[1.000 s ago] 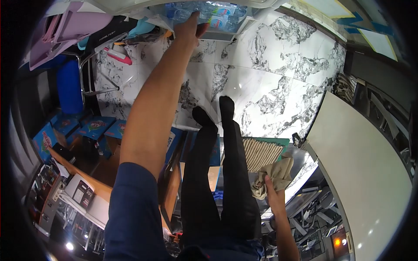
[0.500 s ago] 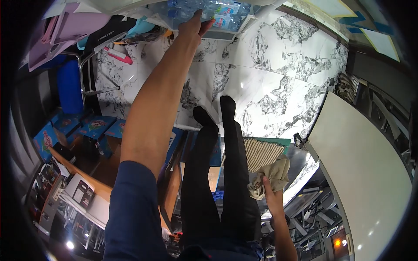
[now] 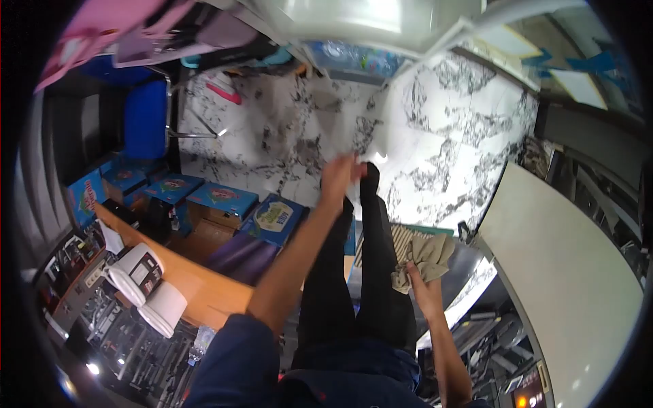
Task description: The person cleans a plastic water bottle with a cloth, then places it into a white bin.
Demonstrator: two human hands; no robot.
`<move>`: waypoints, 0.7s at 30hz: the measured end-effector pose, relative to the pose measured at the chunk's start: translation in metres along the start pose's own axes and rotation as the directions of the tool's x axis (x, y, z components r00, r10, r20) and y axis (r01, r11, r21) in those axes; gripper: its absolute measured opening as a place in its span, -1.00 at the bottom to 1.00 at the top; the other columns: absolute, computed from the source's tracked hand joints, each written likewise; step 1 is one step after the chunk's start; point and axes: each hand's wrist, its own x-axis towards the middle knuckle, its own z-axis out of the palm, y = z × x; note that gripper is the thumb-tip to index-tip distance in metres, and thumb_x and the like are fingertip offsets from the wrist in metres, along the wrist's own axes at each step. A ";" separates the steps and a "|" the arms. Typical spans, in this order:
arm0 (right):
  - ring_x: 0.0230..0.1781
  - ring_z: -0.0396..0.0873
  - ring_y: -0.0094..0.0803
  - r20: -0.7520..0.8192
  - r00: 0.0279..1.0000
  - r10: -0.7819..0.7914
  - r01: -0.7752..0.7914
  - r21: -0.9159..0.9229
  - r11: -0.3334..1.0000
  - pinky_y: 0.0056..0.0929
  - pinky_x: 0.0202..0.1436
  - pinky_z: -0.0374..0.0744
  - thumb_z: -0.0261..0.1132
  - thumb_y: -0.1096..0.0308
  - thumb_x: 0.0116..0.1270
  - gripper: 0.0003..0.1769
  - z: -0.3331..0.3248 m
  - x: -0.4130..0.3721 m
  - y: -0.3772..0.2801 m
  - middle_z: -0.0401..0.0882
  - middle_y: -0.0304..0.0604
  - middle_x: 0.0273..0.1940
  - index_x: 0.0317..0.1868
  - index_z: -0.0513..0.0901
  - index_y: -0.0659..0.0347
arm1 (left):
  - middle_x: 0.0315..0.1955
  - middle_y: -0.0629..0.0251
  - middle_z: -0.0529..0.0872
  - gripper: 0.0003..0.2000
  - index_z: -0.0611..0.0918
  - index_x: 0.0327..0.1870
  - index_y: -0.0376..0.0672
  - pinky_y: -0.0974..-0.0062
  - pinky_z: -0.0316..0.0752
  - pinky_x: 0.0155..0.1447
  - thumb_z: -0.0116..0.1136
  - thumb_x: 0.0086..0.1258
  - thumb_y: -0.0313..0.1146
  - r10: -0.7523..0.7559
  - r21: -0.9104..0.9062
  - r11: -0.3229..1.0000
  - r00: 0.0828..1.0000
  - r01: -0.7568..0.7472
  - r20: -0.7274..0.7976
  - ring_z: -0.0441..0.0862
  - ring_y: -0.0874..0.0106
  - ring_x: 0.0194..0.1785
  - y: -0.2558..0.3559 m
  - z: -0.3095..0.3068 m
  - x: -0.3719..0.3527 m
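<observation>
A crumpled beige cloth is gripped in my right hand, with the fingers wrapped into its folds. My left hand is over the floor near my feet, smeared by motion. Its fingers do not show clearly, and I see nothing plain in it. At the top of the view, beyond my left hand, clear plastic bottles with blue parts lie in a grey bin under a white cabinet-like body. A striped mat lies partly behind the cloth and my leg.
Several blue cartons stand at left behind an orange-brown desk edge. A blue chair is at upper left, near a pink-and-white object on the marble-patterned floor. A large pale panel runs along the right.
My left hand has come away from the bottles and back toward my body. My right hand keeps hold of the cloth. The view has shifted, showing more cartons and the white body above the bottles.
</observation>
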 end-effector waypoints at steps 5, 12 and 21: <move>0.17 0.70 -0.11 0.153 0.937 -0.314 0.330 -0.090 0.940 -0.25 0.31 0.58 0.32 0.32 0.51 -0.59 0.025 -0.048 -0.042 0.76 0.07 0.12 0.24 0.67 0.40 | -0.22 0.35 0.83 -0.69 0.74 0.19 -0.15 0.57 0.62 -0.09 0.10 0.75 -0.15 -0.037 0.020 0.999 0.999 0.037 0.014 0.76 0.56 -0.19 -0.043 -0.071 -0.196; 0.24 0.60 0.19 0.493 0.576 -0.653 0.800 -0.176 0.573 -0.12 0.40 0.52 0.28 0.28 0.46 -0.54 0.116 -0.131 -0.131 0.65 0.23 0.16 0.29 0.61 0.30 | -0.23 0.33 0.79 -0.74 0.71 0.11 -0.25 0.59 0.61 -0.05 0.07 0.78 -0.25 0.302 -0.019 0.952 0.949 -0.305 -0.090 0.76 0.55 -0.16 0.029 -0.152 -0.395; 0.25 0.60 0.23 0.981 0.054 -0.184 0.994 -0.071 -0.088 0.11 0.31 0.60 0.41 0.20 0.40 -0.51 0.264 -0.248 -0.179 0.64 0.23 0.21 0.27 0.63 0.20 | -0.21 0.30 0.75 -0.80 0.70 -0.03 -0.35 0.55 0.64 -0.01 0.14 0.74 -0.38 0.538 0.085 0.671 0.404 -0.737 -0.740 0.71 0.56 -0.17 0.023 -0.305 -0.527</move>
